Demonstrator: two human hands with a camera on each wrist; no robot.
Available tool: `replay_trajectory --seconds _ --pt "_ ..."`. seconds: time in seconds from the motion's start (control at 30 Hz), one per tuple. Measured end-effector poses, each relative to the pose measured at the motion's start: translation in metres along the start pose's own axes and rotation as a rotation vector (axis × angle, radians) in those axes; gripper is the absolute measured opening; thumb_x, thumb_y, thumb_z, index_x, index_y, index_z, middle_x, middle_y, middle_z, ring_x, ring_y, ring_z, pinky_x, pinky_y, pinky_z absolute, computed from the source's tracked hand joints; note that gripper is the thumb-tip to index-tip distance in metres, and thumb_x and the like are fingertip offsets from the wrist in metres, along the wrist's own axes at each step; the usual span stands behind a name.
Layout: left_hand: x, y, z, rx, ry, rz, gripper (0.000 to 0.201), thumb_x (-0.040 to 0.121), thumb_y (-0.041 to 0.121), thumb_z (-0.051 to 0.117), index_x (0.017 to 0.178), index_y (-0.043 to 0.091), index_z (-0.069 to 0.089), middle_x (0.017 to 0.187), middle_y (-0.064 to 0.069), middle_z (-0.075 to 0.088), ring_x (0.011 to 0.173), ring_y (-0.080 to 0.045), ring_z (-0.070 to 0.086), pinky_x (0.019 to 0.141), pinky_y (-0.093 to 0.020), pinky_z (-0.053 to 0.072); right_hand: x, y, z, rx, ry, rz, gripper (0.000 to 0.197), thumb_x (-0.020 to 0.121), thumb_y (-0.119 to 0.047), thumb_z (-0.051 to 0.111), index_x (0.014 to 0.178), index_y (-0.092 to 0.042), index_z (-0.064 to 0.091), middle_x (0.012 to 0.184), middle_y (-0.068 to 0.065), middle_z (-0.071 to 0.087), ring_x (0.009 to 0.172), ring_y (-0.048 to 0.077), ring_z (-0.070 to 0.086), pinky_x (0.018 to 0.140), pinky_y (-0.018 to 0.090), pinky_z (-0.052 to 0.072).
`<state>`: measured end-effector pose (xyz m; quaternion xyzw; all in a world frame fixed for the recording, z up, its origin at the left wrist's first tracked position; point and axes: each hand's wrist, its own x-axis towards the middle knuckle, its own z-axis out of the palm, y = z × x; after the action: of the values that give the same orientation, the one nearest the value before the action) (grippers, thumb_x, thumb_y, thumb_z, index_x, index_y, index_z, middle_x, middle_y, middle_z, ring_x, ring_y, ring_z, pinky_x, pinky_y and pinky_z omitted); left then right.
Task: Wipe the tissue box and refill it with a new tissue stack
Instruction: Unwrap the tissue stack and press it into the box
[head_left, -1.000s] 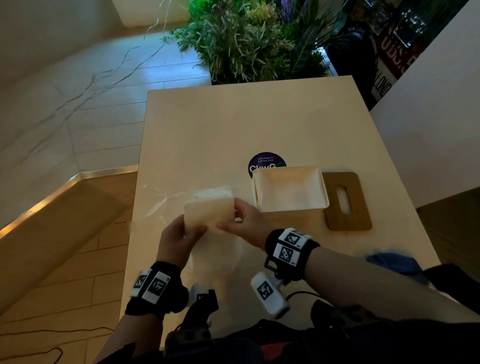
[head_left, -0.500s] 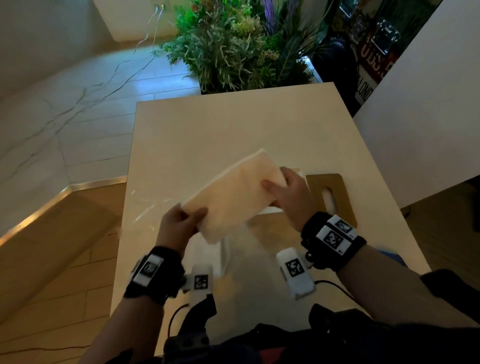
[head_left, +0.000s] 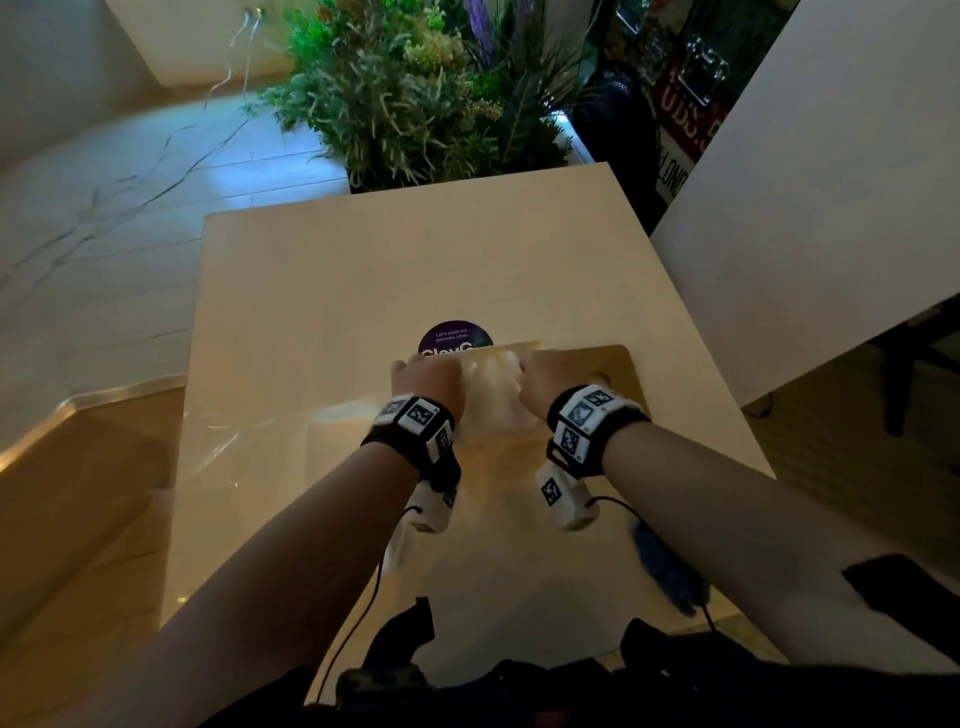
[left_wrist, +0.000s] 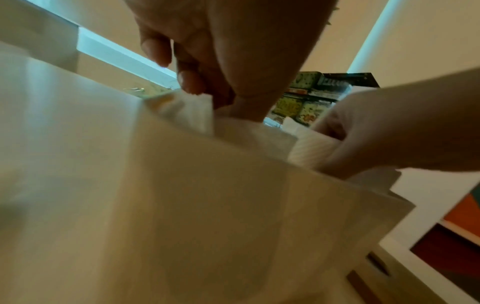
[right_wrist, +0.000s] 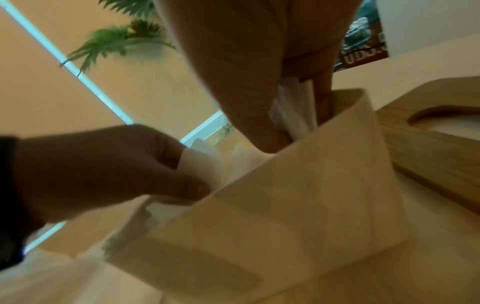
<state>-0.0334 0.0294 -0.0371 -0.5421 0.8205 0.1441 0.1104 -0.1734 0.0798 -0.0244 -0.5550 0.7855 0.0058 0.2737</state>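
Note:
Both hands hold the white tissue stack (head_left: 491, 371) by its ends, low inside the open white tissue box (head_left: 493, 423) at mid-table. My left hand (head_left: 423, 376) pinches the left end between thumb and fingers, as the left wrist view shows (left_wrist: 215, 98). My right hand (head_left: 545, 376) pinches the right end down inside the box wall (right_wrist: 298, 195). The tissue stack (left_wrist: 249, 131) sits partly below the rim, and the box's near wall (left_wrist: 207, 205) hides its lower part. The wooden box lid (head_left: 621, 364) lies flat just right of the box.
A purple round sticker (head_left: 454, 335) lies just beyond the box. Clear plastic wrapping (head_left: 244, 441) lies on the table to the left. A blue cloth (head_left: 667, 569) rests near the front right edge. Plants (head_left: 415, 93) stand past the far edge, and a white panel (head_left: 831, 208) rises on the right.
Both hands carried the tissue stack from the near left, over the plastic wrapping, forward and right to the box and lowered it in. The wrapper stayed on the table.

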Motion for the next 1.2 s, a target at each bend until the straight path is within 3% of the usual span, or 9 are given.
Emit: replay_trajectory --seconds 0.2,0.3,0.37,0.5,0.67,0.87,1.03,1.13,1.2 --pt "0.002 0.0 -0.006 0.016 0.062 -0.011 0.039 0.082 0.04 0.06 0.113 0.017 0.06 0.117 -0.008 0.061 0.112 -0.03 0.051 0.094 -0.041 0.04 0.005 0.002 -0.013 -0.162 -0.019 -0.034 0.037 0.088 -0.016 0.06 0.119 0.0 0.05 0.127 0.02 0.047 0.114 0.037 0.049 0.09 0.042 0.045" --pt "-0.016 -0.013 -0.012 -0.093 0.311 0.005 0.049 0.08 0.042 0.063 0.12 0.016 0.054 0.122 -0.01 0.053 0.113 -0.032 0.047 0.093 -0.041 0.04 -0.001 0.028 -0.04 -0.028 0.092 -0.123 0.053 0.08 -0.021 0.072 0.122 -0.004 0.046 0.116 0.016 0.048 0.105 0.033 0.05 0.086 0.04 0.044" --pt "-0.023 -0.01 -0.008 -0.088 0.397 0.196 0.035 0.085 0.027 0.06 0.119 0.021 0.059 0.128 -0.007 0.052 0.118 -0.032 0.045 0.098 -0.043 0.04 -0.005 0.043 -0.048 0.097 0.209 -0.28 0.036 0.081 -0.006 0.064 0.115 -0.001 0.054 0.096 0.014 0.051 0.086 0.028 0.05 0.077 0.039 0.044" --pt "-0.017 0.011 0.01 0.115 0.026 0.432 0.043 0.095 0.021 0.042 0.135 0.038 0.045 0.153 0.001 0.032 0.143 -0.028 0.021 0.117 -0.046 0.017 -0.004 0.048 -0.034 -0.101 0.052 -0.512 0.023 0.084 -0.007 0.064 0.106 -0.004 0.066 0.107 0.017 0.06 0.099 0.031 0.054 0.089 0.04 0.045" --pt "-0.016 0.023 0.012 0.397 -0.141 0.29 0.048 0.093 0.048 0.033 0.14 0.048 0.027 0.156 0.001 0.024 0.146 -0.031 0.011 0.111 -0.064 -0.015 0.008 0.046 -0.006 -0.531 0.018 -0.506 0.025 0.089 -0.019 0.057 0.112 -0.016 0.065 0.121 0.006 0.055 0.114 0.03 0.044 0.089 0.04 0.039" --pt "-0.016 0.008 0.004 0.406 -0.114 0.325 0.048 0.093 0.042 0.039 0.14 0.042 0.031 0.156 0.006 0.025 0.145 -0.025 0.018 0.117 -0.054 -0.008 0.009 0.048 0.009 -0.588 0.07 -0.503 0.016 0.085 -0.012 0.061 0.1 -0.012 0.066 0.114 0.008 0.053 0.107 0.032 0.045 0.088 0.043 0.041" --pt "-0.014 0.011 0.0 0.245 -0.099 0.507 0.05 0.095 0.006 0.037 0.141 0.026 0.038 0.155 0.002 0.03 0.146 -0.02 0.019 0.121 -0.041 0.002 0.02 0.063 -0.009 0.049 0.434 -0.586 0.015 0.072 0.002 0.07 0.086 -0.001 0.068 0.087 0.02 0.062 0.077 0.036 0.058 0.07 0.037 0.05" --pt "-0.006 0.016 0.011 0.098 -0.209 0.553 0.053 0.098 0.008 0.034 0.145 0.033 0.029 0.157 0.004 0.023 0.147 -0.022 0.018 0.12 -0.038 0.013 0.027 0.065 -0.021 0.157 0.348 -0.646 0.005 0.074 -0.001 0.071 0.079 0.0 0.068 0.077 0.018 0.063 0.068 0.032 0.059 0.069 0.021 0.039" --pt "-0.002 0.017 0.02 0.107 -0.282 0.52 0.048 0.1 0.021 0.034 0.142 0.043 0.028 0.159 0.009 0.017 0.147 -0.024 0.013 0.12 -0.045 0.014 0.032 0.067 -0.02 0.002 0.206 -0.746 0.008 0.072 -0.007 0.076 0.075 -0.004 0.07 0.077 0.015 0.066 0.069 0.033 0.059 0.068 0.027 0.043"
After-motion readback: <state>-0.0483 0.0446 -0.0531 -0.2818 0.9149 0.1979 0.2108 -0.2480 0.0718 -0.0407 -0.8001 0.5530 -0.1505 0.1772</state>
